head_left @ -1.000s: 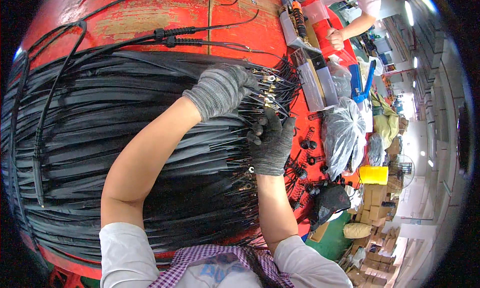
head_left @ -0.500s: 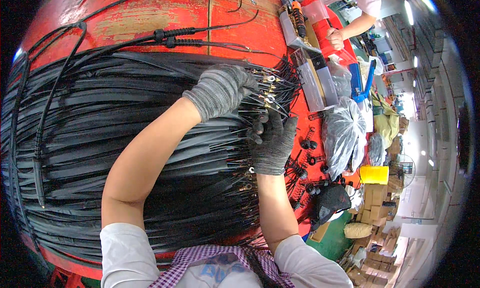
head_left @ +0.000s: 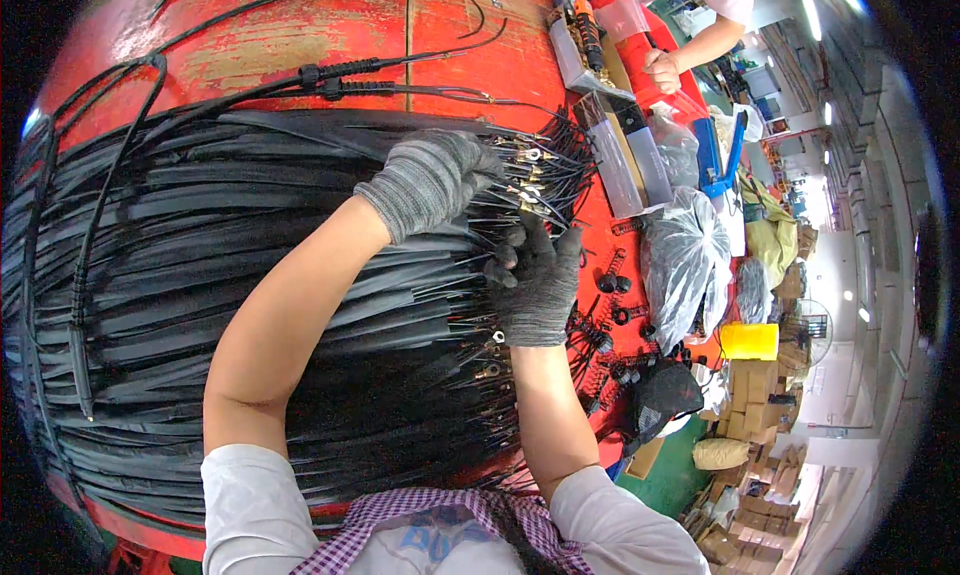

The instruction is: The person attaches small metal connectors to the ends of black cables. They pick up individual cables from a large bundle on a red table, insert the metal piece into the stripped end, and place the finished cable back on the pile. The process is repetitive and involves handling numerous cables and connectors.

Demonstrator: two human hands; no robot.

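A broad layer of black cables (head_left: 230, 255) covers the red table, their thin wire ends and metal end fittings (head_left: 530, 165) gathered toward the right. My left hand (head_left: 425, 180), in a grey knit glove, is closed at the upper cable ends. Its curled fingers hide just what they grip, but cables run in under them. Just below and to the right, my right hand (head_left: 535, 290), in a darker grey glove, has its fingers apart and partly bent, tips against the cable ends. Nothing held shows in it.
Black springs and round caps (head_left: 612, 282) lie right of my right hand. Beyond are a clear plastic bag (head_left: 685, 255), an open box (head_left: 620, 155), a blue hand tool (head_left: 722, 160) and a yellow roll (head_left: 748, 342). A co-worker's hand (head_left: 662, 70) is at a red tray.
Both of my hands have shifted slightly left in the picture, and the right hand's fingers have moved a little. The co-worker's hand stays at the tray.
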